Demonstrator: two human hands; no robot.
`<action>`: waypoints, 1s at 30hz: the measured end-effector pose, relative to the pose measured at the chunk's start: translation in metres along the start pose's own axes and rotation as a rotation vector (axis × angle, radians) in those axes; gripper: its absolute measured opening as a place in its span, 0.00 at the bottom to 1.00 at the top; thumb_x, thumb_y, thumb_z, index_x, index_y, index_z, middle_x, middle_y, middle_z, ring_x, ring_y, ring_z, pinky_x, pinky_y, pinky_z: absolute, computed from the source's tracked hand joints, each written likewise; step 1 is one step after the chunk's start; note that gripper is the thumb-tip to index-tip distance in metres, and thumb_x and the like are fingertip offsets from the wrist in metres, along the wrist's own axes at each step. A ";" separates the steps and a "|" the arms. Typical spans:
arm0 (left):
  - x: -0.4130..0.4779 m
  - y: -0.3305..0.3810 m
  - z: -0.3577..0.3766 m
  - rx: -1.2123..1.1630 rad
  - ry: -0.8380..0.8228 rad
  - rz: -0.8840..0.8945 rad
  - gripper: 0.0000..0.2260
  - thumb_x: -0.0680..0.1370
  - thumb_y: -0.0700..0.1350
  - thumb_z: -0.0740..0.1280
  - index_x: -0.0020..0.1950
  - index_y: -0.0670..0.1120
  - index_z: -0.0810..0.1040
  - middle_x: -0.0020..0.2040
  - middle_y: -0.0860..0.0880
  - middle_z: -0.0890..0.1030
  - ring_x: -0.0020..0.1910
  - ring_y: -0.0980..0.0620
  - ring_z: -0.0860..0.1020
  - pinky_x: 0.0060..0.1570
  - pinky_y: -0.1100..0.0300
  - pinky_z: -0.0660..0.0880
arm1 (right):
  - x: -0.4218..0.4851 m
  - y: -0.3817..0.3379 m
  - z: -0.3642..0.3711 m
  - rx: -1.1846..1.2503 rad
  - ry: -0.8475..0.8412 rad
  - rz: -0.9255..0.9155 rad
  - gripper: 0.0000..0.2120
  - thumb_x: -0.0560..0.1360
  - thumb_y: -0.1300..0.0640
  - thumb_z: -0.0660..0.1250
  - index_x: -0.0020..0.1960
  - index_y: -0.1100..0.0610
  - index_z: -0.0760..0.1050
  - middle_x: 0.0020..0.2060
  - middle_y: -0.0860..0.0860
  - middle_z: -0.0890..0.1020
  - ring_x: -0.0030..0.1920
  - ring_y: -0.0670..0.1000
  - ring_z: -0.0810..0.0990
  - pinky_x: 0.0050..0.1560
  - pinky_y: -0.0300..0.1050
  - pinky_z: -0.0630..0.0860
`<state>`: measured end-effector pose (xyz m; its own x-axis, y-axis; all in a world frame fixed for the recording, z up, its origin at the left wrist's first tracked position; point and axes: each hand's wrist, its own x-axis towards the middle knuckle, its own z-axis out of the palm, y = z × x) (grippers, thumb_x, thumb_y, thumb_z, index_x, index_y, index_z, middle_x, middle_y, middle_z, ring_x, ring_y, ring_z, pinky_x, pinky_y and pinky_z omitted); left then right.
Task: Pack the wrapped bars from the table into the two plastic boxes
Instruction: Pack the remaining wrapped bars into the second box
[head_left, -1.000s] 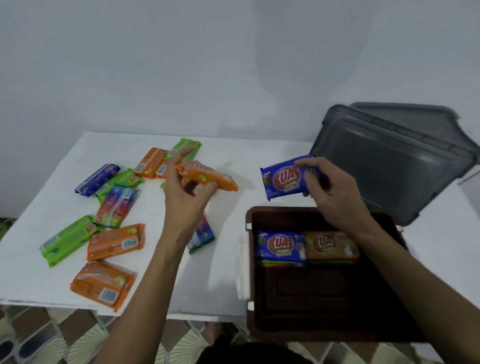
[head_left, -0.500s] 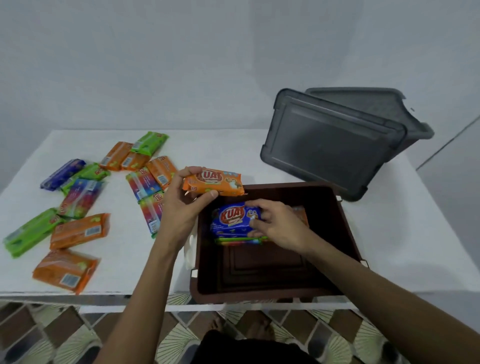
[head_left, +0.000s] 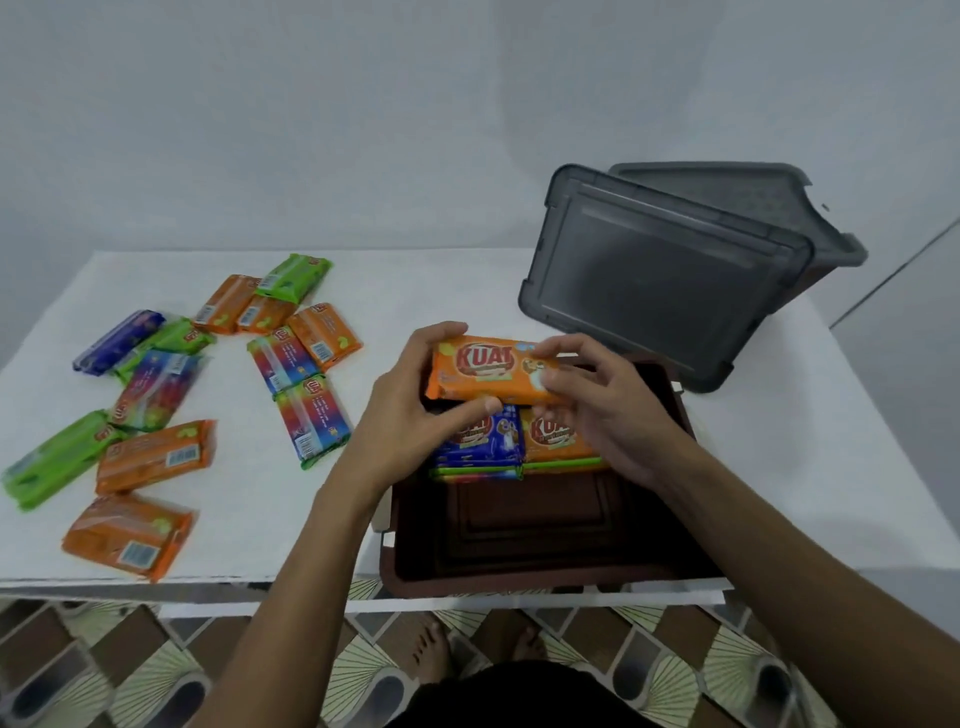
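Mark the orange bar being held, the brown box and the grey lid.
held orange bar (head_left: 485, 364): head view, on the printed logo.
brown box (head_left: 519, 584): head view, on its near rim.
grey lid (head_left: 660, 283): head view, on its flat centre panel.

a: where does the near box (head_left: 545, 582) sit?
b: on the counter (head_left: 467, 291), at its front edge, right of the middle. the packed bars (head_left: 488, 441) lie in two stacks side by side in its far half.
a: and above them?
b: the held bar (head_left: 488, 371), over the box's far rim, with the left grip (head_left: 410, 415) on its left end and the right grip (head_left: 608, 410) on its right end.
a: behind that?
b: the lid (head_left: 660, 280) leans against the far box (head_left: 831, 249) — both stand behind the near box, to its right.
a: the rest?
b: the loose bars (head_left: 156, 457) lie scattered over the counter's left half, some overlapping.
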<state>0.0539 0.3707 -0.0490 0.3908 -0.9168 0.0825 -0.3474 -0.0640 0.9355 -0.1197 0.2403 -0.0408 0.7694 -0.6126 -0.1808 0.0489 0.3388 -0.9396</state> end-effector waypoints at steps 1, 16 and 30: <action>0.002 -0.002 -0.004 0.130 -0.061 0.005 0.36 0.69 0.59 0.74 0.73 0.61 0.62 0.65 0.58 0.76 0.60 0.62 0.77 0.56 0.61 0.77 | -0.002 -0.002 -0.006 -0.032 0.026 -0.003 0.08 0.77 0.66 0.66 0.54 0.59 0.77 0.49 0.60 0.81 0.43 0.57 0.81 0.42 0.45 0.79; -0.002 -0.057 -0.017 0.550 0.210 0.125 0.12 0.81 0.44 0.64 0.64 0.46 0.76 0.60 0.49 0.79 0.55 0.61 0.73 0.51 0.79 0.65 | -0.012 0.033 -0.046 -1.307 0.246 -0.020 0.11 0.80 0.57 0.61 0.62 0.51 0.74 0.52 0.52 0.81 0.46 0.51 0.79 0.44 0.46 0.77; -0.048 -0.113 -0.107 0.610 0.228 -0.043 0.12 0.80 0.47 0.65 0.63 0.49 0.77 0.60 0.50 0.80 0.56 0.52 0.78 0.53 0.58 0.74 | 0.048 0.040 0.114 -1.433 0.044 -0.603 0.15 0.77 0.55 0.63 0.62 0.57 0.76 0.53 0.57 0.78 0.51 0.57 0.76 0.49 0.52 0.78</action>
<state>0.1651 0.4640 -0.1217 0.5630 -0.8061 0.1826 -0.7227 -0.3729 0.5819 -0.0084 0.3057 -0.0541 0.8407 -0.4302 0.3287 -0.3137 -0.8819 -0.3519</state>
